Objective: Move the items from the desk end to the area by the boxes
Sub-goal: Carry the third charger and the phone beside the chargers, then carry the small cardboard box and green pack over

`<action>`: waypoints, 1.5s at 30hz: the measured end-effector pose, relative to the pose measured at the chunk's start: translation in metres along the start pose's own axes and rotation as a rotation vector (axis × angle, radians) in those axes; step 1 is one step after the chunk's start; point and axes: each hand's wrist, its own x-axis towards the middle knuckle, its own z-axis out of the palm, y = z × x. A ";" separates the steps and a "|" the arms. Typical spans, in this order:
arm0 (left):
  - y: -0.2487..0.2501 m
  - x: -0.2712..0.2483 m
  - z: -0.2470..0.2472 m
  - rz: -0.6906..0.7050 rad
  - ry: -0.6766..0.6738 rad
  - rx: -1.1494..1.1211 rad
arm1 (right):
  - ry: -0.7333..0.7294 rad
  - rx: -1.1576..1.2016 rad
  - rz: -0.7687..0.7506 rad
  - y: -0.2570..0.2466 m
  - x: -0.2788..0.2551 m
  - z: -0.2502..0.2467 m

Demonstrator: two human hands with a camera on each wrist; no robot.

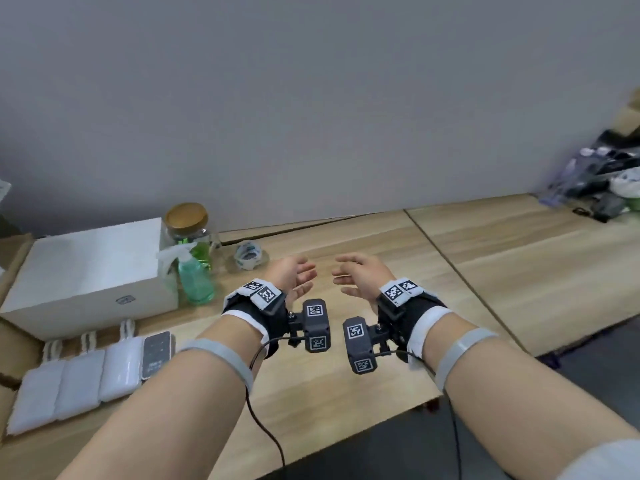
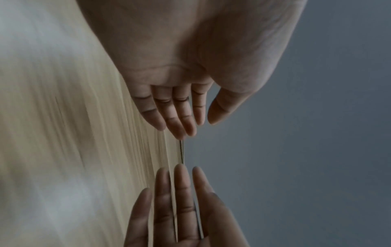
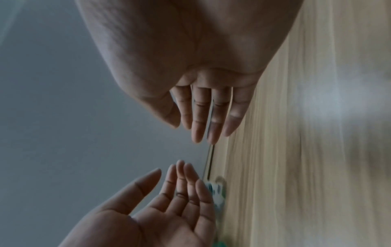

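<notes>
Both hands hover empty above the middle of the wooden desk (image 1: 381,358), palms facing each other a short way apart. My left hand (image 1: 306,282) has straight, relaxed fingers, and so does my right hand (image 1: 346,280). The left wrist view shows the left hand (image 2: 190,123) open, with the right hand's fingers (image 2: 182,192) opposite. In the right wrist view the right hand (image 3: 190,130) is open too. A blurred pile of clear bottles and dark items (image 1: 599,174) lies at the far right desk end. A white box (image 1: 90,271) stands at the left.
Beside the white box stand a cork-lidded glass jar (image 1: 187,223), a green spray bottle (image 1: 194,275) and a tape roll (image 1: 247,254), which also shows in the right wrist view (image 3: 217,188). White power banks (image 1: 79,375) lie in a row at front left. Cardboard (image 1: 14,258) edges the left side.
</notes>
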 end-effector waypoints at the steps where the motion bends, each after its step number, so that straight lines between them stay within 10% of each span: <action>1: -0.003 -0.001 0.030 0.007 -0.026 0.031 | 0.032 0.029 -0.018 0.000 -0.005 -0.028; 15: -0.106 -0.051 0.471 0.098 -0.484 0.240 | 0.483 0.205 -0.149 0.044 -0.110 -0.456; 29: -0.136 -0.038 0.702 0.096 -0.635 0.254 | 0.734 0.301 -0.161 0.047 -0.119 -0.667; 45: -0.103 0.079 0.996 0.013 -0.696 0.087 | 0.829 0.189 -0.190 -0.029 0.002 -0.955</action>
